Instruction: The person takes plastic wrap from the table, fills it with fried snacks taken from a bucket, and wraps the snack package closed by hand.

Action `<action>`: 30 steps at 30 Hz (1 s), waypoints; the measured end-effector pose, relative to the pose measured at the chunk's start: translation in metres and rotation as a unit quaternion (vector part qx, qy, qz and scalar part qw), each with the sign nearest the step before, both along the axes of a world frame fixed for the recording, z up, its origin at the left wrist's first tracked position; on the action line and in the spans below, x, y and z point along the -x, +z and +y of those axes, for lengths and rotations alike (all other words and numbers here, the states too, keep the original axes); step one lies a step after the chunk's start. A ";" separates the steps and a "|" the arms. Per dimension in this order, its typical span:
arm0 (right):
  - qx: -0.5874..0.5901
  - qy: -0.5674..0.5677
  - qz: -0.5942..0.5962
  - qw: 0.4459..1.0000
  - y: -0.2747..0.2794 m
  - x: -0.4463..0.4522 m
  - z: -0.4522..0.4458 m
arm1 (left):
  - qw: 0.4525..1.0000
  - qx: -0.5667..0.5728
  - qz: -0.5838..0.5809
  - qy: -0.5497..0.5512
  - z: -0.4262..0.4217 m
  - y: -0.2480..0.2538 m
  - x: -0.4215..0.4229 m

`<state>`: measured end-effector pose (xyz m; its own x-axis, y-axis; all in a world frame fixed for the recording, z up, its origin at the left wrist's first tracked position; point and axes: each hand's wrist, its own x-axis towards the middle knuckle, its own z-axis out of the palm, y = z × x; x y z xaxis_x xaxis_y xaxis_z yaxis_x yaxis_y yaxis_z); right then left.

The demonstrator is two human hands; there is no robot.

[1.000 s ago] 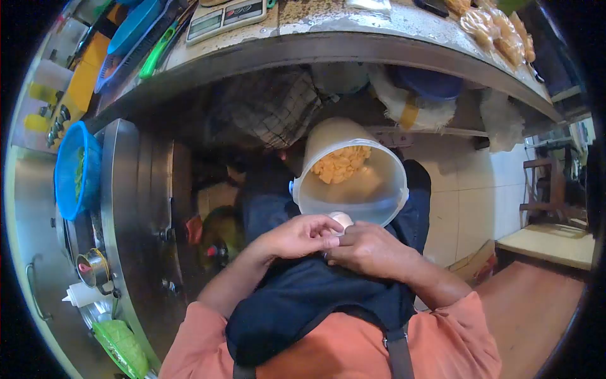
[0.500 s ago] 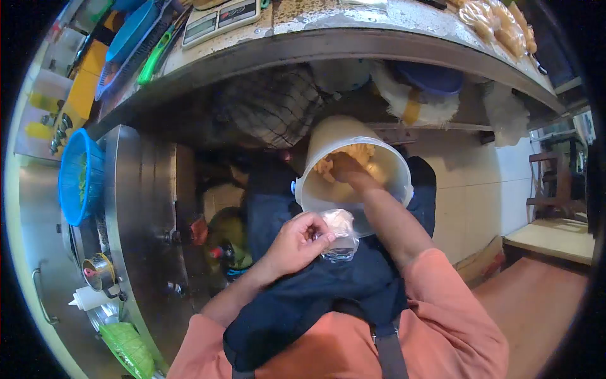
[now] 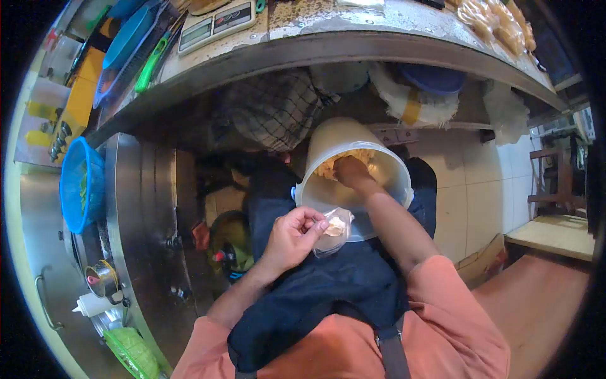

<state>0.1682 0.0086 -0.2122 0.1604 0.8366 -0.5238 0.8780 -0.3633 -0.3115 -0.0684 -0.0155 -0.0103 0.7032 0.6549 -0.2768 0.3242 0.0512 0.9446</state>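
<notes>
My left hand (image 3: 297,235) pinches the edge of a small clear plastic bag (image 3: 333,234) with pale food in it, held over my dark apron just below the bucket's rim. A white plastic bucket (image 3: 302,197) is tilted toward me between my legs. Inside it lies a heap of yellowish, crumbly-looking food (image 3: 363,155). My right hand (image 3: 352,172) reaches into the bucket at this food, its fingers curled and partly hidden. What they hold, if anything, I cannot make out.
Above the bucket runs a metal counter edge (image 3: 328,47), with a digital scale (image 3: 218,26) and filled plastic bags (image 3: 495,25) on top. A steel cabinet (image 3: 148,227) and a blue basket (image 3: 74,189) are at left. A low wooden stool (image 3: 552,237) stands right.
My right hand has drawn back slightly from the food, with its fingers more curled. My left hand has raised and turned the bag, so the pale food inside shows more.
</notes>
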 end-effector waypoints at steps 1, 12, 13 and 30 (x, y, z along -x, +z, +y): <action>0.000 0.000 -0.001 1.000 0.019 0.000 -0.001 | 0.999 0.019 -0.024 0.019 0.001 -0.007 -0.001; -0.252 -0.289 0.427 0.819 0.173 -0.009 -0.085 | 0.985 0.124 -0.092 0.073 0.008 -0.013 -0.023; -0.273 -0.303 0.481 0.776 0.190 -0.003 -0.091 | 0.985 0.123 -0.099 0.068 0.008 -0.012 -0.025; -0.385 0.115 0.088 0.912 0.238 0.014 -0.101 | 0.986 0.079 -0.136 0.058 0.021 -0.002 -0.018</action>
